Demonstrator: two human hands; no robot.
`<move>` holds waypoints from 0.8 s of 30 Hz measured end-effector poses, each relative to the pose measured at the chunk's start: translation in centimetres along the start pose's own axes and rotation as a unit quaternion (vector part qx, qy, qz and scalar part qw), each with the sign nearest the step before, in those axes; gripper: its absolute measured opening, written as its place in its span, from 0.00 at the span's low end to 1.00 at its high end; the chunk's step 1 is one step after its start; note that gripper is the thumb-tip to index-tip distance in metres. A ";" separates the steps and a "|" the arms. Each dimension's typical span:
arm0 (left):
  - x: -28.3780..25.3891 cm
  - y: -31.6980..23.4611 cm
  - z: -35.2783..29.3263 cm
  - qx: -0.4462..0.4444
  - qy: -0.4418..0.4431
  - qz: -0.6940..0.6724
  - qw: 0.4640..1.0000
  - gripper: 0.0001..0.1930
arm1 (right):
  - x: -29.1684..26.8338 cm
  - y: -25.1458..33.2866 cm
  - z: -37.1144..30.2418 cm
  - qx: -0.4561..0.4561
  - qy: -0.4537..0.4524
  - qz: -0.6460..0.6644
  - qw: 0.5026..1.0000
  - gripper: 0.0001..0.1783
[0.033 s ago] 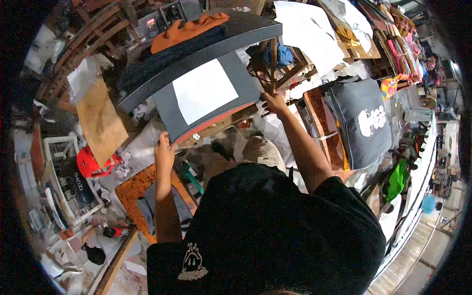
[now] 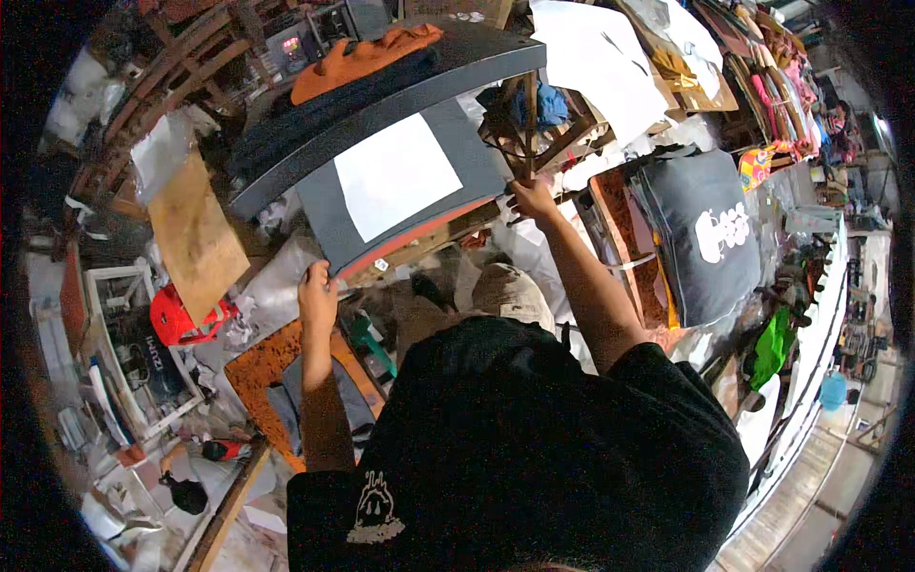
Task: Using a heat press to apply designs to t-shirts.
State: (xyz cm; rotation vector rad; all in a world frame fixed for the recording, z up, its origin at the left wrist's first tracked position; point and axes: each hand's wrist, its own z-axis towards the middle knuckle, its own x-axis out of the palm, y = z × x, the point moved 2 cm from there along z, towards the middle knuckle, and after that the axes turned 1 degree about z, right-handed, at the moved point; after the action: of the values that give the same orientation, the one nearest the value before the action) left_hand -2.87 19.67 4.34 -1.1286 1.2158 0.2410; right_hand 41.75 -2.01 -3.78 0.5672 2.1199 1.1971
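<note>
A dark grey cloth (image 2: pixel 319 205) lies flat over a board with an orange-red edge (image 2: pixel 419 229), directly in front of me. On top of it rests a white rectangular sheet (image 2: pixel 398 177), slightly askew. My left hand (image 2: pixel 317 291) is closed at the cloth's near left corner, thumb and fingertips against its edge. At the right corner, my right hand (image 2: pixel 534 202) pinches the cloth's edge, its other fingers partly curled below. The undersides of both grips are hidden.
Beyond the board runs a raised black beam (image 2: pixel 400 105) with an orange cloth (image 2: pixel 367 62) on it. To the right sits a stack of dark printed cloths (image 2: pixel 701 238). A brown panel (image 2: pixel 195 229) and a red item (image 2: pixel 181 319) are at left, with a seated person (image 2: pixel 205 477) farther down.
</note>
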 end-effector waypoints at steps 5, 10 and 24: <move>-2.6 -1.6 -0.5 0.029 -0.023 -0.096 0.995 0.08 | -0.8 4.0 -2.4 -0.056 -0.014 -0.134 0.989 0.15; -8.0 -4.5 -1.9 0.144 -0.182 -0.030 0.972 0.09 | -6.1 5.0 -4.3 -0.135 -0.031 -0.017 0.990 0.17; -9.7 -44.2 2.6 0.328 -0.146 -0.386 0.850 0.12 | -39.9 11.5 -40.5 -0.296 -0.366 0.315 0.824 0.11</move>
State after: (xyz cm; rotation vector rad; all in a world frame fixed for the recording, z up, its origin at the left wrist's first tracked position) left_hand 25.10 4.48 36.65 -0.8379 0.4260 -0.5713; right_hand 42.23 -45.68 34.34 1.2324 0.8435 1.5481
